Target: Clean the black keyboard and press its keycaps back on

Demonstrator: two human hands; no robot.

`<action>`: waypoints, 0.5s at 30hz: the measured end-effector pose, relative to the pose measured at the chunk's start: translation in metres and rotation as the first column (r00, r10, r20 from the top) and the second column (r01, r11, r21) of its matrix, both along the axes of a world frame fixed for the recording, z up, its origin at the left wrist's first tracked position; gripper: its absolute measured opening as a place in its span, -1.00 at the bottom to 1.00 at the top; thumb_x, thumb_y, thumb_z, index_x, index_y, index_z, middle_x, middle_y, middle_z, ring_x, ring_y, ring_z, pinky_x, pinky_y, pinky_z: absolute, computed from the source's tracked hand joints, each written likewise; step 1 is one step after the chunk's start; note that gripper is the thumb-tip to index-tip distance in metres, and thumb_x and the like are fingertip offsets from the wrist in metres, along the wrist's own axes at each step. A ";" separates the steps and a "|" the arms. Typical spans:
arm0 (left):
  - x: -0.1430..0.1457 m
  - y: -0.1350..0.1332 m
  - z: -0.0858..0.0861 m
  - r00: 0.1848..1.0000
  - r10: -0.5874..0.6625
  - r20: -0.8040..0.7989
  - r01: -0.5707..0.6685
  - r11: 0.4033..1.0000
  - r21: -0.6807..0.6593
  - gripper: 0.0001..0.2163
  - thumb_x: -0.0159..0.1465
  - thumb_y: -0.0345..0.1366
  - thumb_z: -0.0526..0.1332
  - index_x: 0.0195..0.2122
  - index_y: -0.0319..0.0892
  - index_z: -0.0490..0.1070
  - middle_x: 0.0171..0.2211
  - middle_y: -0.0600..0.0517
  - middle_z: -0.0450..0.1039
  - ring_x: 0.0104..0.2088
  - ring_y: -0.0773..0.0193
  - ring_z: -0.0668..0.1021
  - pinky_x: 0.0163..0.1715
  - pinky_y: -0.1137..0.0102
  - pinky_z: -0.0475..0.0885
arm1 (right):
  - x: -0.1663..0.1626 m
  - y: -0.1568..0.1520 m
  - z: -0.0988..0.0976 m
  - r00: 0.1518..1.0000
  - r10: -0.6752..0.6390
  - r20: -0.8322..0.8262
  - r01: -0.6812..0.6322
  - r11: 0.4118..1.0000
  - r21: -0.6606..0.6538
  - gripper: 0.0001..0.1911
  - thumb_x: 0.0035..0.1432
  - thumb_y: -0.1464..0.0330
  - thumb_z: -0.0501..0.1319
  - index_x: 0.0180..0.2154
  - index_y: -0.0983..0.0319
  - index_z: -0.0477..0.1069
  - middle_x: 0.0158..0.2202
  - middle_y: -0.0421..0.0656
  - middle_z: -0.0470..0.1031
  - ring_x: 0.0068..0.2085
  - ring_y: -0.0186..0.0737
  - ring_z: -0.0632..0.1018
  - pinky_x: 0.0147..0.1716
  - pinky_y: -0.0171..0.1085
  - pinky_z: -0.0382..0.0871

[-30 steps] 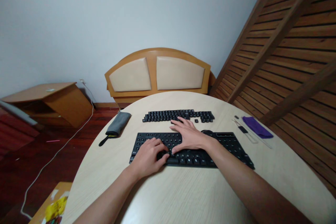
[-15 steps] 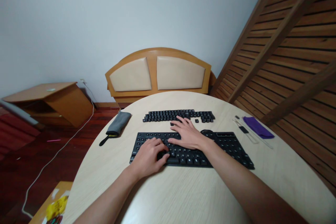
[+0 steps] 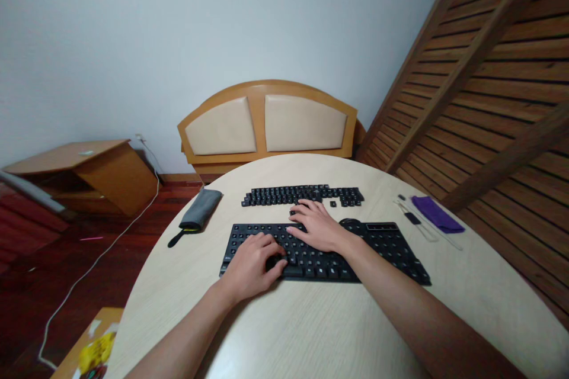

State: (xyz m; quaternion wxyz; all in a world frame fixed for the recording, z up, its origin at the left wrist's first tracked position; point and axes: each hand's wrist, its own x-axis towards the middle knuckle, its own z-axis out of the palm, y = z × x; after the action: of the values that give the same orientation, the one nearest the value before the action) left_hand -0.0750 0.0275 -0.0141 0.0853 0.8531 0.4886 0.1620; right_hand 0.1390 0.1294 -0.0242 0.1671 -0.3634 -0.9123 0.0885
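Observation:
A black keyboard (image 3: 326, 275) lies before me on the round table, most of its keycaps off and bare key posts showing. Its bottom row still carries several caps. Over its left half rests my left hand (image 3: 255, 263), fingers curled and thumb drawn in near the index finger; whatever lies between them is too dark to make out. My right hand (image 3: 316, 226) reaches across the keyboard's upper edge with fingers apart. Its fingertips are at a single black keycap (image 3: 292, 212), partly covered. Behind stand rows of loose black keycaps (image 3: 280, 194), with one separate keycap (image 3: 333, 204) to the right.
A grey pouch (image 3: 202, 210) with a black strap lies at the table's (image 3: 284, 325) left edge. On the right are a purple cloth pouch (image 3: 438, 214) and a wire tool with a black handle (image 3: 412, 218). A wooden headboard (image 3: 260, 124) stands behind the table.
My right hand's fingertips have drawn slightly back toward the keyboard, over the single keycap. My left hand has stayed nearly still.

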 end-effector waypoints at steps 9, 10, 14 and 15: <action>-0.001 0.001 -0.002 1.000 -0.004 0.005 0.004 1.000 0.000 -0.87 0.36 -0.23 0.18 -0.20 -0.10 0.49 -0.26 0.01 0.47 -0.20 0.11 0.46 -0.19 0.23 0.31 | -0.003 0.003 -0.004 0.994 0.044 -0.101 -0.041 0.999 0.031 -0.73 0.33 0.25 0.17 -0.02 0.18 0.52 0.05 -0.06 0.51 0.11 -0.03 0.39 0.11 -0.02 0.21; -0.001 0.001 -0.002 1.000 -0.004 0.004 0.004 1.000 0.000 -0.87 0.36 -0.23 0.18 -0.20 -0.10 0.49 -0.26 0.00 0.47 -0.20 0.11 0.46 -0.19 0.23 0.31 | -0.002 0.003 -0.003 0.992 0.049 -0.117 -0.046 0.999 0.029 -0.74 0.31 0.26 0.20 -0.02 0.18 0.52 0.04 -0.07 0.52 0.11 -0.04 0.39 0.10 -0.03 0.22; -0.001 0.001 -0.001 1.000 -0.004 0.008 0.004 1.000 0.001 -0.87 0.36 -0.23 0.17 -0.20 -0.10 0.49 -0.26 0.00 0.47 -0.20 0.11 0.47 -0.19 0.23 0.31 | 0.000 0.005 0.006 0.984 0.071 -0.163 -0.073 0.997 -0.004 -0.85 0.26 0.35 0.26 -0.13 0.17 0.53 -0.08 -0.11 0.57 0.05 -0.09 0.44 0.06 -0.10 0.25; -0.001 0.001 -0.001 1.000 -0.004 0.009 0.004 1.000 0.001 -0.87 0.37 -0.23 0.17 -0.20 -0.11 0.49 -0.26 0.00 0.47 -0.19 0.11 0.47 -0.19 0.23 0.31 | 0.001 0.005 0.009 0.983 0.072 -0.167 -0.076 0.997 -0.021 -0.89 0.27 0.38 0.25 -0.17 0.17 0.53 -0.12 -0.12 0.59 0.02 -0.11 0.46 0.04 -0.12 0.26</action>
State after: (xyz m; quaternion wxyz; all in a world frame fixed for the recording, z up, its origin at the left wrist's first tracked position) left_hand -0.0757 0.0283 -0.0151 0.0874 0.8534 0.4864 0.1658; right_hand 0.1399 0.1341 -0.0148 0.2342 -0.3229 -0.9067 0.1369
